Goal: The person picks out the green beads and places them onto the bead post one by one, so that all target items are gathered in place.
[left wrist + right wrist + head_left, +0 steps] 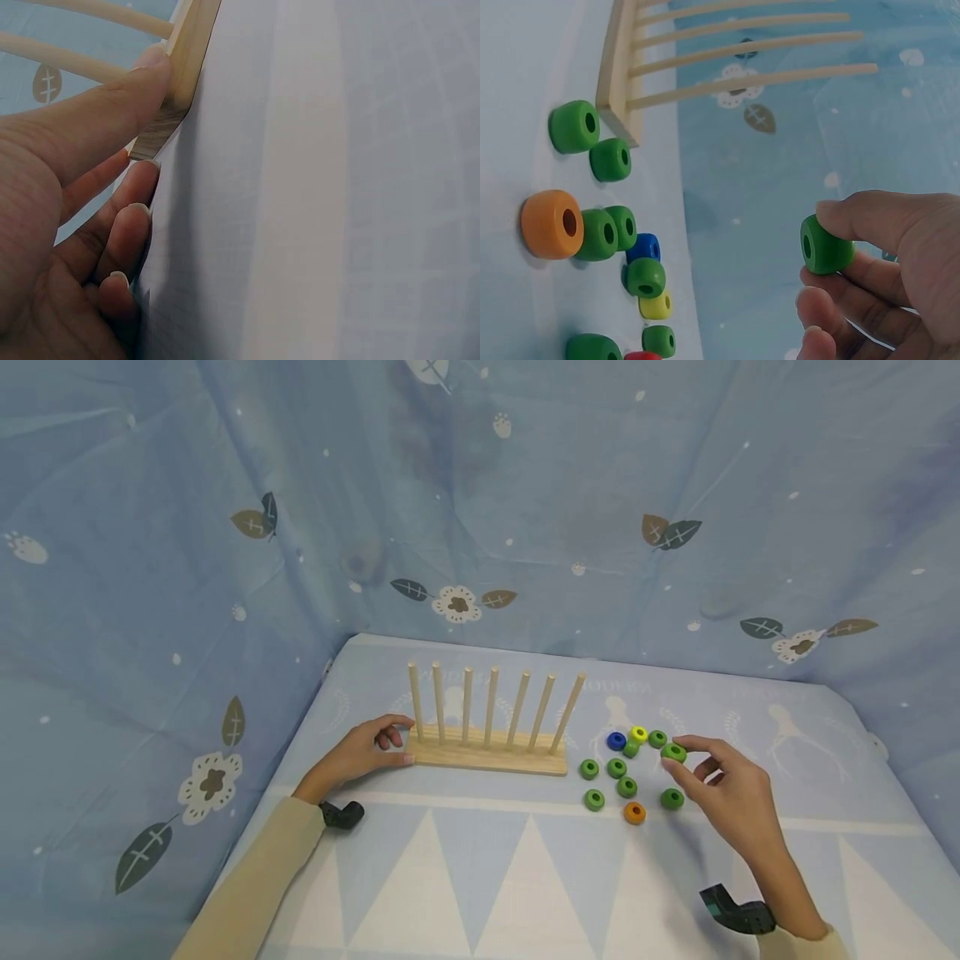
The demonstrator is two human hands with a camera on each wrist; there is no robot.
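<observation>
A pale wooden base (487, 760) with several upright pegs (490, 706) stands on the table, its pegs bare. My left hand (363, 749) grips the left end of this base, thumb at the front and fingers behind; in the left wrist view the thumb of the hand (82, 187) lies on the wood (184, 75). My right hand (731, 789) pinches a green bead (673, 752) between thumb and index finger, above the table. The right wrist view shows that bead (825, 245) in the hand (900, 277), its hole facing away from the palm.
Between base and right hand lie several loose green beads (617, 767), an orange bead (634, 812), a blue bead (617, 741) and a yellow bead (638, 734). A red bead (642, 355) shows at the lower edge of the right wrist view. Patterned cloth (570, 527) hangs behind the table.
</observation>
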